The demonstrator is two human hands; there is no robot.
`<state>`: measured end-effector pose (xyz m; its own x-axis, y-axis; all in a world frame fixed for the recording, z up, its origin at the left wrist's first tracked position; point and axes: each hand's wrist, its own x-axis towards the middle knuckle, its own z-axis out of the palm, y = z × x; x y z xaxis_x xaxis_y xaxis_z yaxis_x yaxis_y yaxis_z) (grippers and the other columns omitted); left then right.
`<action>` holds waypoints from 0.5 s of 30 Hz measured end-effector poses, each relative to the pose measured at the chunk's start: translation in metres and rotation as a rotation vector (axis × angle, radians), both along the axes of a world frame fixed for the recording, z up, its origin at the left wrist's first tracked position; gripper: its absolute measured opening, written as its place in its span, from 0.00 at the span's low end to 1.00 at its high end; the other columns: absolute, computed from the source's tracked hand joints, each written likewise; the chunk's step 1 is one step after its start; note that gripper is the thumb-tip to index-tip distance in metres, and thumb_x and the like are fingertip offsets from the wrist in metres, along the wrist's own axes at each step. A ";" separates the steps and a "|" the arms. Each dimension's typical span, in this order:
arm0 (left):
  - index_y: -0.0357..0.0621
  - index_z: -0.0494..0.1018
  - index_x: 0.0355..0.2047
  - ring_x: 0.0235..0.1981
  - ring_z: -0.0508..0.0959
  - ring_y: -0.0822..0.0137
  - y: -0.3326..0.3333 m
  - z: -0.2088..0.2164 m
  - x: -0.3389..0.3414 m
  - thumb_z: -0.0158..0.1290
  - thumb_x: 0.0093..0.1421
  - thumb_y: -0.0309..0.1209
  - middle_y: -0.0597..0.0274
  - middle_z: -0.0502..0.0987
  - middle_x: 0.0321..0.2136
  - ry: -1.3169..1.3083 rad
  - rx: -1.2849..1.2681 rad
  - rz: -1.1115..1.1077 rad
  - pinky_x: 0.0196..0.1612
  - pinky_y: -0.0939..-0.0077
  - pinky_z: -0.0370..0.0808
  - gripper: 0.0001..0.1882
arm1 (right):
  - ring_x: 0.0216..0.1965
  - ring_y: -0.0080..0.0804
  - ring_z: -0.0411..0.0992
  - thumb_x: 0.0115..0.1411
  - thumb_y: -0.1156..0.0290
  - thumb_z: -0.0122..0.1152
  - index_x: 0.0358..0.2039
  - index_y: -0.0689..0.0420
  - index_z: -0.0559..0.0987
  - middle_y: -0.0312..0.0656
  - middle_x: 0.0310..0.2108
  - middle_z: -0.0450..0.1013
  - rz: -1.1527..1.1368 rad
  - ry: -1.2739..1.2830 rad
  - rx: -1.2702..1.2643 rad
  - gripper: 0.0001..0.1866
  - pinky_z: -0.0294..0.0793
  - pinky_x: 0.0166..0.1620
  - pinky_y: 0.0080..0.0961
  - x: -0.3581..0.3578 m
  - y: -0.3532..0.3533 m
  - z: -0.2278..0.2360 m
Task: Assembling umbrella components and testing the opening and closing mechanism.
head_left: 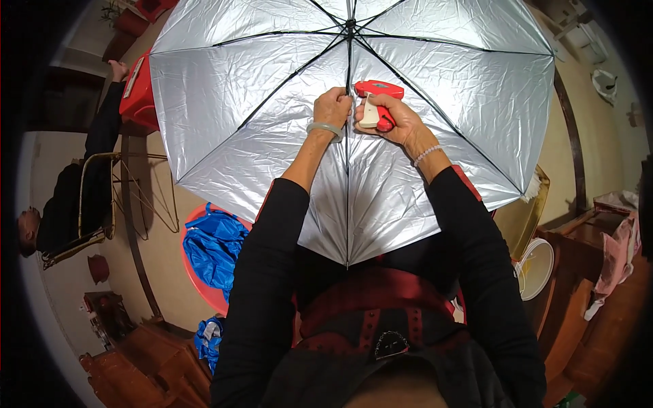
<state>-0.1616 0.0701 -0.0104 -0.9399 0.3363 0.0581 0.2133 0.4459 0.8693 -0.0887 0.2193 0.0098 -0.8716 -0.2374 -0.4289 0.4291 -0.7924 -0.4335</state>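
Observation:
An opened umbrella (258, 81) with a silver inner lining and thin black ribs spreads in front of me, its inside facing up. My left hand (331, 109), with a pale bangle on the wrist, pinches the umbrella's middle rib and the cloth beside it. In my right hand (403, 124) is a red tagging gun (379, 89) with a white trigger. Its narrow end points left, close to my left fingertips. Whether its tip touches the cloth, I cannot tell. The ribs meet at a black hub (350, 26) beyond my hands.
At left, a red tub (197, 279) holds blue cloth (216, 246), with a red stool (139, 95) farther off. Another person (75, 183) sits on a metal-framed chair (102, 158). To the right are a white bucket (537, 268) and wooden furniture (564, 326).

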 end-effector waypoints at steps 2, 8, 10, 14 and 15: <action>0.35 0.75 0.30 0.17 0.76 0.66 0.000 0.000 0.001 0.48 0.49 0.30 0.56 0.75 0.16 0.009 0.010 0.002 0.24 0.75 0.72 0.12 | 0.30 0.39 0.75 0.53 0.70 0.55 0.37 0.63 0.70 0.49 0.29 0.74 0.000 -0.005 0.009 0.13 0.76 0.40 0.42 0.000 0.000 0.001; 0.36 0.74 0.30 0.16 0.75 0.66 0.003 0.002 0.001 0.48 0.48 0.30 0.56 0.74 0.15 -0.001 0.020 -0.005 0.24 0.74 0.72 0.12 | 0.30 0.39 0.75 0.53 0.70 0.56 0.37 0.64 0.70 0.49 0.29 0.74 0.013 -0.022 0.032 0.13 0.77 0.39 0.41 -0.001 0.005 -0.002; 0.36 0.74 0.29 0.16 0.75 0.66 0.003 0.002 0.001 0.47 0.48 0.30 0.56 0.74 0.15 0.017 0.008 -0.003 0.24 0.74 0.72 0.12 | 0.30 0.38 0.75 0.54 0.69 0.55 0.39 0.60 0.69 0.48 0.29 0.73 0.054 -0.010 0.038 0.13 0.76 0.37 0.42 -0.002 0.005 -0.002; 0.36 0.75 0.30 0.17 0.75 0.65 0.001 0.000 0.000 0.47 0.48 0.31 0.57 0.74 0.15 0.010 0.006 0.008 0.25 0.74 0.72 0.12 | 0.29 0.38 0.75 0.54 0.70 0.53 0.38 0.60 0.68 0.48 0.28 0.73 0.084 0.005 0.048 0.12 0.76 0.37 0.42 -0.002 0.004 0.002; 0.37 0.75 0.30 0.17 0.75 0.65 0.001 0.000 0.000 0.48 0.48 0.31 0.57 0.75 0.15 -0.003 0.011 0.010 0.25 0.73 0.72 0.12 | 0.29 0.38 0.75 0.54 0.71 0.53 0.37 0.60 0.68 0.48 0.28 0.73 0.088 -0.003 0.043 0.11 0.76 0.36 0.43 -0.003 0.004 0.002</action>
